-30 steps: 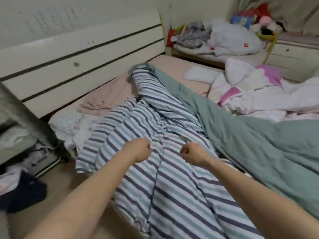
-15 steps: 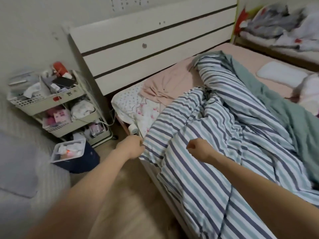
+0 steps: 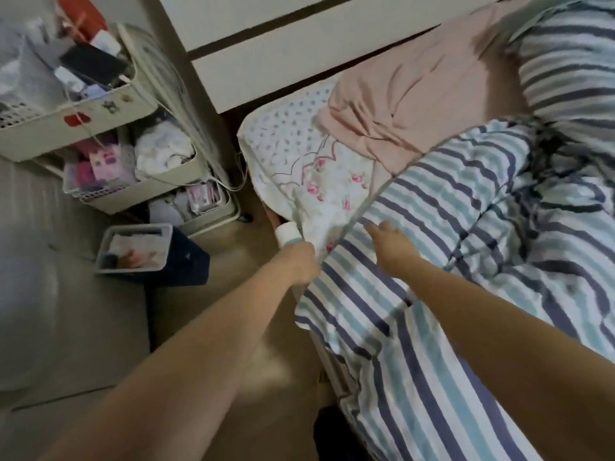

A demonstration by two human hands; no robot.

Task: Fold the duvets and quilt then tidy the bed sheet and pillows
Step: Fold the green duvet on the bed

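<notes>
The duvet [image 3: 466, 261] lies spread over the right side of the bed, its near-left edge hanging over the bed's side, and the left hand [image 3: 299, 261] sits right at that edge with the right hand [image 3: 392, 242] just beside it, resting on top of the duvet. Behind the hands, the pillow [image 3: 299, 168] lies at the bed's head corner, with a sheet [image 3: 406, 94] bunched to its right against the headboard [image 3: 299, 38]. Left of the bed, on the floor, stands the trolley [image 3: 109, 128], with a basket [image 3: 133, 247] in front of it.
</notes>
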